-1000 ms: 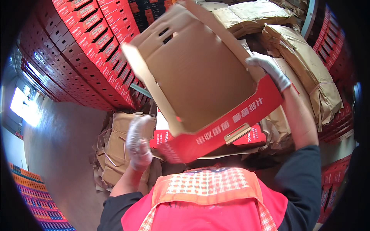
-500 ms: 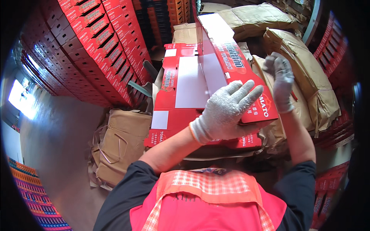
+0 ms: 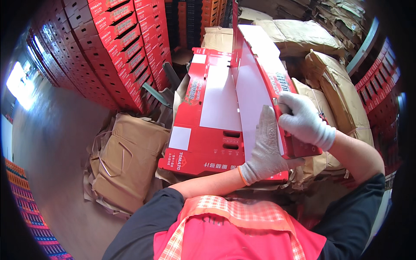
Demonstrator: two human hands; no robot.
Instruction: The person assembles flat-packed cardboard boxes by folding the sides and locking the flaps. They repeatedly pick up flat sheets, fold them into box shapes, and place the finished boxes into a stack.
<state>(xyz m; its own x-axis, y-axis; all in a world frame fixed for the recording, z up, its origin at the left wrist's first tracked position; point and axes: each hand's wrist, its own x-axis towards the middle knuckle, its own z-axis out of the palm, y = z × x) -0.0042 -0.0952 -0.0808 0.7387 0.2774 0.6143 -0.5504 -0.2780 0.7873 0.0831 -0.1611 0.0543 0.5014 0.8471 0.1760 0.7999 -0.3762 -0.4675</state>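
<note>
A partly folded red cardboard box with a white inner face is tilted up on its side. Beneath it lies a flat red and white box blank. My right hand, in a pale work glove, is closed over the edge of the box's upper side wall, fingers curled in. Against the box's near end rests my left hand, also gloved. Its fingers are stretched out along the inner face, and its thumb points right, below the near end panel.
Tall stacks of red boxes rise at the left. Brown paper-wrapped bundles lie at the front left and at the right. A pale green metal bar juts out beside the stack. More coloured crates stand at the lower left.
My right hand has come in from the right and closed on the box's side wall. My left hand has moved down from the outer side to the inner face. The box has tipped more upright.
</note>
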